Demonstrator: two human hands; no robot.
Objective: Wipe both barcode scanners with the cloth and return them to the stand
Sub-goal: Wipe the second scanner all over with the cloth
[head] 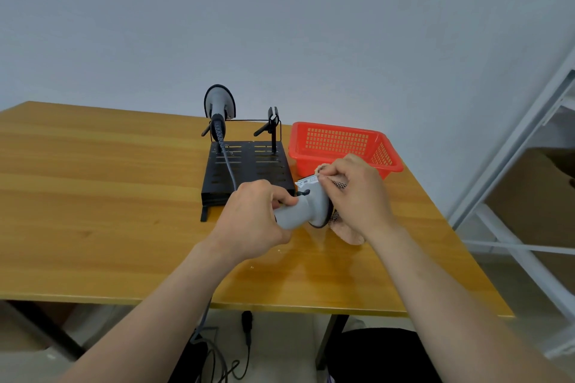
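Observation:
My left hand (pixel 255 214) grips the handle of a grey barcode scanner (pixel 306 207), held just above the table in front of the stand. My right hand (pixel 354 196) holds a pinkish cloth (pixel 347 235) against the scanner's head; most of the cloth is hidden behind the hand. A second grey scanner (pixel 219 102) sits upright in the left holder of the black stand (pixel 249 171), its cord running down across the base. The stand's right holder (pixel 273 121) has nothing in it.
A red plastic basket (pixel 339 144) stands right of the stand on the wooden table (pixel 93 196). A white metal shelf frame (pixel 513 196) rises at the far right. Cables hang below the table's front edge.

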